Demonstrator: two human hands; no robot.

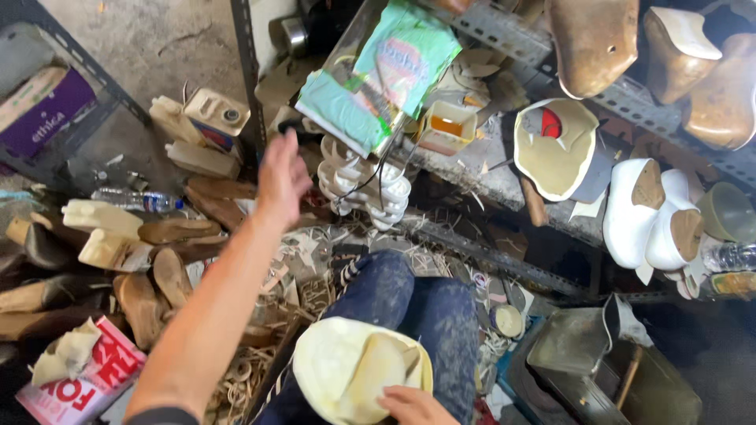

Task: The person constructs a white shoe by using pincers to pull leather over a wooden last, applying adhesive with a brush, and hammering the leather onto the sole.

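Observation:
My left hand (282, 176) is stretched out ahead of me, fingers loosely apart and holding nothing, near a stack of white ribbed soles (362, 189) and some brown shoe soles on the floor (211, 197). My right hand (413, 405) rests at the bottom edge on a pale yellow shoe part (354, 370) lying on my lap, gripping its edge. My knees in dark jeans (409, 299) are below the metal shelf.
A grey metal shelf (504, 181) holds a green-and-white bag (386, 71), a small yellow box (447, 126), wooden and white shoe lasts (646, 212). Brown soles, lasts and a plastic bottle (134, 201) litter the floor at left. A metal tin (575, 342) sits at lower right.

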